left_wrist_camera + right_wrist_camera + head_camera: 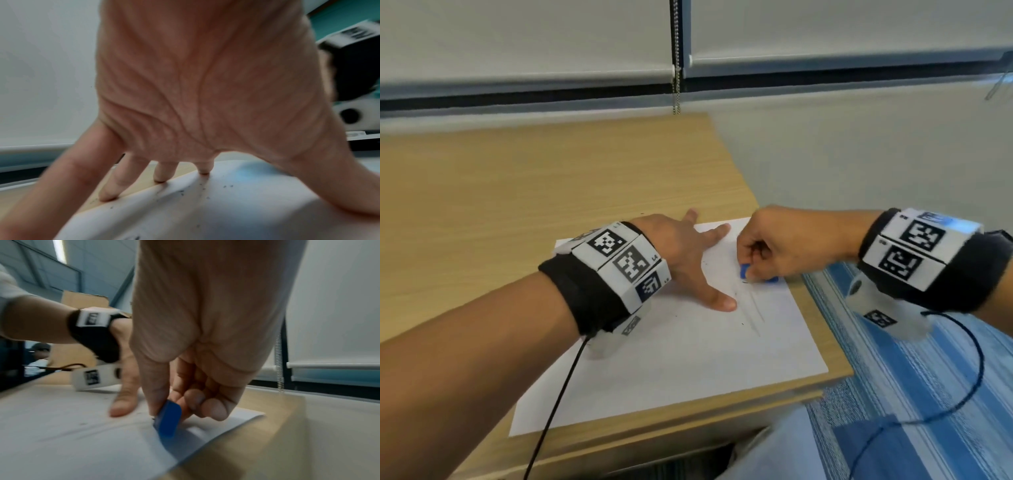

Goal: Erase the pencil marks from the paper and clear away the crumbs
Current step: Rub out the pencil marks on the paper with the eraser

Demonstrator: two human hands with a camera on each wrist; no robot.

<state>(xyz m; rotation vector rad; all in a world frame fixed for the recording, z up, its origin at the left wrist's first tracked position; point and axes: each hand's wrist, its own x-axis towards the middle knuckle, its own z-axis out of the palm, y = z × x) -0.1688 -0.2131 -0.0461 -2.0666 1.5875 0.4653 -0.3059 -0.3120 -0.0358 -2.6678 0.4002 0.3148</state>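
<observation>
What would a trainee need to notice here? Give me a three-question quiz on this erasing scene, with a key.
1. True or false: the left hand grips the blue eraser.
2. Which part of the left hand presses the paper nearest the pencil marks? A) thumb B) little finger C) wrist
3. Fill in: dark eraser ____ lie scattered on the sheet near the left fingertips.

Key: 1. False; the right hand pinches it against the paper. 2. A. 3. crumbs.
</observation>
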